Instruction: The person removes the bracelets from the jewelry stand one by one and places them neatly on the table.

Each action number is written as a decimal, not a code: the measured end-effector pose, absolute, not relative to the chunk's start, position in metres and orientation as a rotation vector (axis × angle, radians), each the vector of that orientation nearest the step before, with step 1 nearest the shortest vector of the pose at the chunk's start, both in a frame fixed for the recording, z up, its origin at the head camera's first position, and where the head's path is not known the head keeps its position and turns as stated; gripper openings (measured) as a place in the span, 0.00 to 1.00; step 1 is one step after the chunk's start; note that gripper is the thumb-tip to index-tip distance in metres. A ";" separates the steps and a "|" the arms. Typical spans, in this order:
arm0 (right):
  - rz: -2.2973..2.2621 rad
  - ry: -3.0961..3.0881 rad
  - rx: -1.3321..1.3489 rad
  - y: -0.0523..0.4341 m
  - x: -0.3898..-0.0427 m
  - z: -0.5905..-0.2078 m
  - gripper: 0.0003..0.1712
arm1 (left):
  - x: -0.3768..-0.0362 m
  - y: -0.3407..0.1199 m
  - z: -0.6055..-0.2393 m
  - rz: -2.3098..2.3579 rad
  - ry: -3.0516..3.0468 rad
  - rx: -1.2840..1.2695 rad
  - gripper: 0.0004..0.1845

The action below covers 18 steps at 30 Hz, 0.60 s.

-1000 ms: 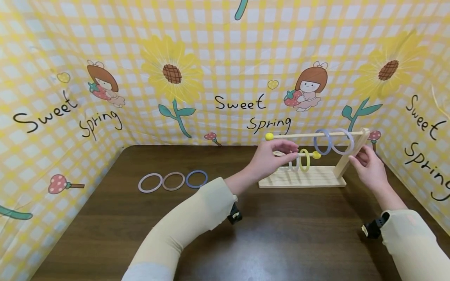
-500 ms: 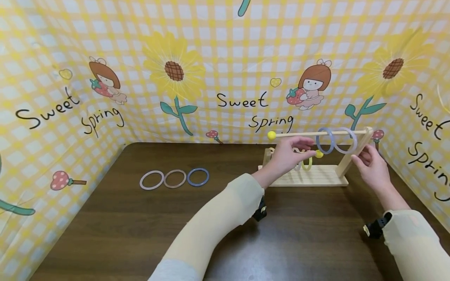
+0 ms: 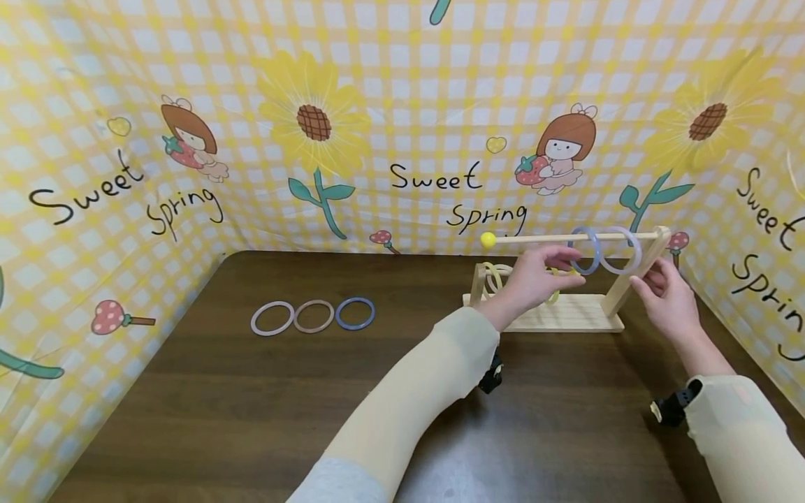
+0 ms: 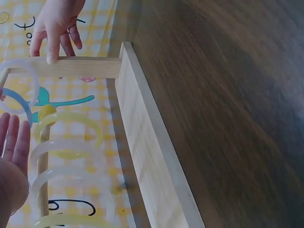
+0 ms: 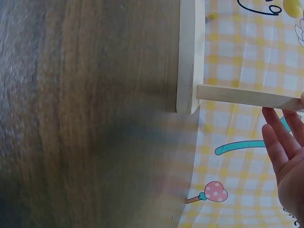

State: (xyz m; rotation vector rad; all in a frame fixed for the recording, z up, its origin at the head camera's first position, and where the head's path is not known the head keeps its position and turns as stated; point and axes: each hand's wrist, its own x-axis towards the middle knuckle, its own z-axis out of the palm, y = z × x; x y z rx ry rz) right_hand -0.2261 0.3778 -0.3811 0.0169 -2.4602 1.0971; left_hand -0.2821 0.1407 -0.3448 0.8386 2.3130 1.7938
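On the right of the table stands a wooden rack (image 3: 566,321) with two rods. A blue ring (image 3: 596,258) and a pale lilac ring (image 3: 638,251) hang on its upper rod (image 3: 534,239). My left hand (image 3: 534,279) is at the blue ring, fingers extended and thumb apart below; whether they touch it is unclear. The lower rod (image 4: 42,166) carries several yellow and whitish rings, including a yellow ring (image 4: 71,118), partly hidden by this hand in the head view. My right hand (image 3: 669,297) holds the rack's right post (image 5: 247,96) between thumb and fingers.
Left of the rack, a pale lilac ring (image 3: 272,318), a brownish ring (image 3: 314,316) and a blue ring (image 3: 355,314) lie flat in a row on the dark wooden table (image 3: 251,405). A yellow checked cloth (image 3: 402,105) hangs around the back and sides.
My left hand has moved right, from beside the lower rod's rings to the blue ring on the upper rod. My right hand has stayed at the post. The view has shifted slightly.
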 end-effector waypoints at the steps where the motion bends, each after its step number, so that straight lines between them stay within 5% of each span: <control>1: 1.102 -2.458 0.021 0.378 -0.226 -0.381 0.30 | -0.282 0.142 -0.345 1.792 2.308 0.837 0.18; 10: 1.106 -2.437 0.011 0.380 -0.227 -0.384 0.29 | -0.279 0.148 -0.349 1.708 2.241 0.896 0.23; 18: 1.102 -2.431 0.031 0.380 -0.229 -0.384 0.28 | -0.278 0.150 -0.348 1.737 2.286 0.885 0.15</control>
